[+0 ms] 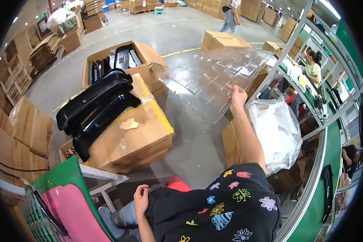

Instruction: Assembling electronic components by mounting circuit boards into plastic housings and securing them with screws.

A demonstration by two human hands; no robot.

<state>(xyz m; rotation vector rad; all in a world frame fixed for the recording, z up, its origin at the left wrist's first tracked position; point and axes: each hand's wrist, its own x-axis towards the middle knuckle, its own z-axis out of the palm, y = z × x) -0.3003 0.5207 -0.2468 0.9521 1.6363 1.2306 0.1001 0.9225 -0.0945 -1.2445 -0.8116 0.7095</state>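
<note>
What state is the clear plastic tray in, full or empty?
Empty, as far as blur allows: the floor shows through the tray in the right hand, with no contents visible.

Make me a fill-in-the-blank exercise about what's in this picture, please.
1. The person's ____ grip holds a transparent, compartmented plastic tray.
2. Long, glossy ____ plastic parts lie across a brown cardboard box.
3. A clear plastic bag surrounds crumpled-looking ____ material.

Missing words: right; black; white.
</note>
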